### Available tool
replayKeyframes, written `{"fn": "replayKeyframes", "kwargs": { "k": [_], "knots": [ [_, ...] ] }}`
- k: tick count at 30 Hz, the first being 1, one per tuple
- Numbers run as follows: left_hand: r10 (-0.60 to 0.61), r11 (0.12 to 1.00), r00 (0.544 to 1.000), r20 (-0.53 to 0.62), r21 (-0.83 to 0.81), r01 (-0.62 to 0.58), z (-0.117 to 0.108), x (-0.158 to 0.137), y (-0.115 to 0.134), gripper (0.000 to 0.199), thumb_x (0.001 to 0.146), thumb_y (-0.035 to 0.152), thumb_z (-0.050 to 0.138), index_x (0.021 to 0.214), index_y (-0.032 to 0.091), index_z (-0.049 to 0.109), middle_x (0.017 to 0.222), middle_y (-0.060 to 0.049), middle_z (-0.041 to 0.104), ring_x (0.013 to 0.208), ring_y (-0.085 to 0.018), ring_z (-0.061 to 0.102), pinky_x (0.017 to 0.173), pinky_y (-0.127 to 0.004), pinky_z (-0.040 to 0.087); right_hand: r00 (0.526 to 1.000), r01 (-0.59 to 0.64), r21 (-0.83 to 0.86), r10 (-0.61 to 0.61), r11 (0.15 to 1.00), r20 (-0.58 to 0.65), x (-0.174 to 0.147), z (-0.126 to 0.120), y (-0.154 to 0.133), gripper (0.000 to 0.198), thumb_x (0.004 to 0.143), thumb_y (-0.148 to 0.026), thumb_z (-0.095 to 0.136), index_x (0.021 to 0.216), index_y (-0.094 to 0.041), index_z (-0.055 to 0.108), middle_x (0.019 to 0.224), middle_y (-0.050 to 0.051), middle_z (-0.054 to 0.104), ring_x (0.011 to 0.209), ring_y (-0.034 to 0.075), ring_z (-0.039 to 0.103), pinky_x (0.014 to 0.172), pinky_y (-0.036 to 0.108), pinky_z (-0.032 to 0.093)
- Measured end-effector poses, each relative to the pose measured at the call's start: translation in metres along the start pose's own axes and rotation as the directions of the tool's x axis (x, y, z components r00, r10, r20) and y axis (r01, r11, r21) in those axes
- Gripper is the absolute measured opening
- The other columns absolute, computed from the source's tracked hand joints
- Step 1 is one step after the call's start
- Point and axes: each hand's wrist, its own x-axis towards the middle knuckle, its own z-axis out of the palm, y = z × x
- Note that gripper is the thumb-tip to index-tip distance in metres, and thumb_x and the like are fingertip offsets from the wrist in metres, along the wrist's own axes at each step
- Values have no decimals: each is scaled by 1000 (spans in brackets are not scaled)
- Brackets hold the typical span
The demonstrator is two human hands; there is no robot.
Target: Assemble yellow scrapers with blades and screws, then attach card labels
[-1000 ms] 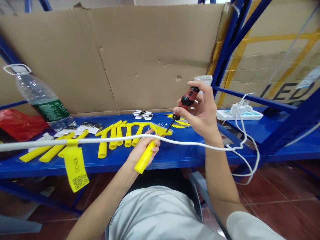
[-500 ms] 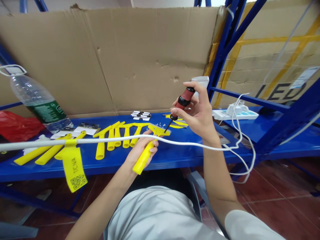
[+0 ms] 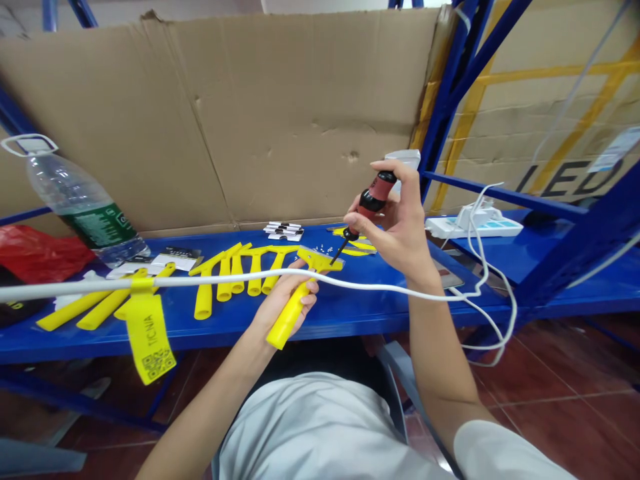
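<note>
A white cable [image 3: 380, 287] crosses nearest, a yellow tag [image 3: 150, 340] hanging from it; I can't tell if it touches anything held, but a lifted wrist could snag it. Just past it, the left hand [image 3: 277, 298] is wrapped round a yellow scraper [image 3: 287, 319], tilted, its head pointing away over the surface [image 3: 350, 320]. The right hand [image 3: 403, 227] grips a screwdriver [image 3: 375, 195], its slanting tip down at that head. Nothing but fingers seems to brace the scraper, so a hard push could twist it, and the slanted tip might skid off towards the left hand. Beyond lie the other handles [image 3: 203, 297] in a row, then tiny bits [image 3: 324, 250], perhaps screws, loose enough that a knock would scatter them. Blades [image 3: 360, 248] lie near those, a cutting risk for careless reaching. Farthest stands the cardboard [image 3: 300, 120].
</note>
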Motion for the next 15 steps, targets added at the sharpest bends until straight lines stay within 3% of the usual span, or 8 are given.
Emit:
{"fn": "replayKeyframes", "kwargs": {
  "k": [6, 12, 15],
  "knots": [
    [21, 1000, 1000, -4, -2, -21, -4, 2, -1, 40, 107, 0, 58, 140, 23, 56, 117, -13, 73, 62, -7, 66, 46, -12, 46, 993, -55, 65, 48, 996, 107, -1, -4, -7, 81, 108, -60, 72, 174, -46, 29, 150, 9, 72, 125, 31, 80, 104, 54, 73],
    [12, 1000, 1000, 16, -6, -12, -3, 2, -1, 45, 105, -1, 60, 144, 22, 58, 127, -18, 72, 69, -9, 72, 45, -11, 45, 998, -6, 25, 4, 1000, 62, 0, 0, -4, 92, 101, -62, 82, 174, -48, 29, 145, 8, 71, 111, 30, 82, 92, 53, 76],
    [8, 1000, 1000, 23, -5, -8, -3, 2, -1, 47, 105, -1, 62, 145, 24, 56, 127, -17, 73, 69, -8, 71, 46, -11, 45, 999, -12, 11, 11, 1000, 49, 0, 1, -6, 89, 102, -65, 79, 175, -47, 30, 147, 9, 72, 114, 31, 81, 94, 52, 76]
  ]
}}
